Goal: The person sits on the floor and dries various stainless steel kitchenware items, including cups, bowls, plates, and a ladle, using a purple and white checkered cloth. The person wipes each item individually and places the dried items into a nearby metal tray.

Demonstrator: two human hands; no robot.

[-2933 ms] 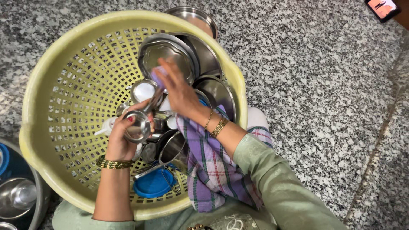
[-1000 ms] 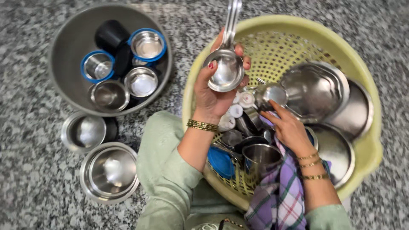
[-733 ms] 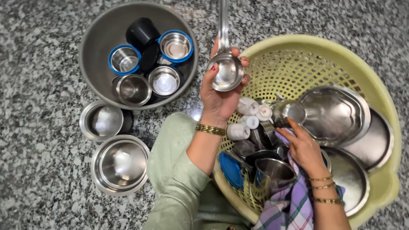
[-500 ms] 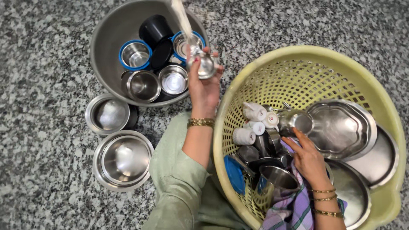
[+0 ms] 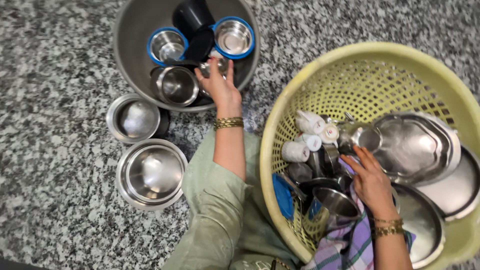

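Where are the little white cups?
The little white cups lie in a cluster inside the yellow basket, on its left part, just left of the steel plates and above the right hand.

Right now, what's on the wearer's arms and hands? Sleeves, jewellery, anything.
Both forearms are bare with no sleeves over them. The left hand has red-painted nails and a stack of gold bangles at the wrist. The right hand also has gold bangles at its wrist. No gloves or watch visible.
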